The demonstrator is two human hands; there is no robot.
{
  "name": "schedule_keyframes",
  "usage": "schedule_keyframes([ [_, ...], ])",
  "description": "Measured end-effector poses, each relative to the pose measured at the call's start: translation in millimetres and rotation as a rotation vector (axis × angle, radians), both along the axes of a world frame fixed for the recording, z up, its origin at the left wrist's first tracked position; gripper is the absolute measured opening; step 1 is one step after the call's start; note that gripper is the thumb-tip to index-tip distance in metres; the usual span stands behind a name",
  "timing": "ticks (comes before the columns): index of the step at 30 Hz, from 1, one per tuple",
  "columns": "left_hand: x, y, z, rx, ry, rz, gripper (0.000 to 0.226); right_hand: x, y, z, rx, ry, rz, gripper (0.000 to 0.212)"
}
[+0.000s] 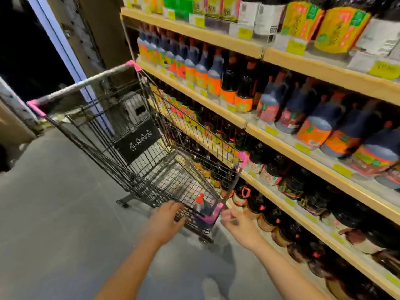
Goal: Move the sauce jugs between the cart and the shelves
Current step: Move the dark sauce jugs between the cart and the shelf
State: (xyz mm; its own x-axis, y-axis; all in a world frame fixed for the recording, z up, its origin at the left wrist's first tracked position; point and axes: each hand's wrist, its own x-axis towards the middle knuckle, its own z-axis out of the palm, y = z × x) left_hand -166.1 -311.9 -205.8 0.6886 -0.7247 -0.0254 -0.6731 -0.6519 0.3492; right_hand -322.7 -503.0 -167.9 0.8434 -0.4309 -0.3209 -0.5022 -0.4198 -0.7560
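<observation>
A black wire shopping cart (91, 135) with pink corner guards stands on the floor beside the wooden shelves (281, 135). One dark sauce jug (204, 210) with a red cap stands in the cart's near corner. My left hand (165, 219) reaches to the cart's near rim with fingers spread and holds nothing. My right hand (237, 224) hovers just right of the cart's pink corner, fingers loosely curled and empty. Rows of dark sauce jugs (270, 217) with orange and red labels fill the shelves on the right.
Grey concrete floor (54, 224) lies open to the left of the cart. A brown pillar (97, 29) and a dark doorway stand behind the cart. The cart presses close against the lower shelves. Yellow price tags (271, 131) line the shelf edges.
</observation>
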Motion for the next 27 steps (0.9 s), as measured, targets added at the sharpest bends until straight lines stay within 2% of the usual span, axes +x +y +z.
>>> schedule_keyframes([
  [3,31.1,-6.7,-12.4,0.002,-0.054,-0.065,0.040,32.8,-3.4,-15.5,0.029,0.016,-0.029,0.015],
  [6,67.0,-14.7,-22.5,-0.030,-0.085,-0.122,0.033,69.6,-6.0,-33.7,0.086,0.011,-0.037,0.007],
  [8,89.3,-21.4,-30.1,-0.031,-0.072,-0.150,0.030,95.0,-8.7,-50.5,0.093,0.018,-0.037,0.013],
  [10,109.3,-26.3,-41.3,-0.015,-0.102,-0.170,0.031,117.7,-11.1,-68.7,0.092,0.049,-0.034,0.003],
  [13,130.9,-23.7,-63.3,0.064,-0.204,-0.200,0.032,139.7,-12.1,-98.4,0.086,0.111,-0.045,0.024],
  [15,136.9,-21.7,-77.7,0.122,-0.275,-0.225,0.037,148.6,-12.8,-116.5,0.042,0.179,-0.047,0.036],
  [18,136.8,-20.8,-96.1,0.039,-0.318,-0.187,0.032,160.6,-10.4,-138.0,-0.136,0.277,0.031,0.048],
  [22,137.4,-17.6,-108.5,-0.030,-0.365,-0.201,0.028,171.0,-5.3,-153.6,-0.270,0.400,0.163,0.058],
  [27,139.3,-17.1,-107.2,-0.064,-0.353,-0.225,0.023,172.3,-6.8,-156.9,-0.383,0.430,0.193,0.057],
])
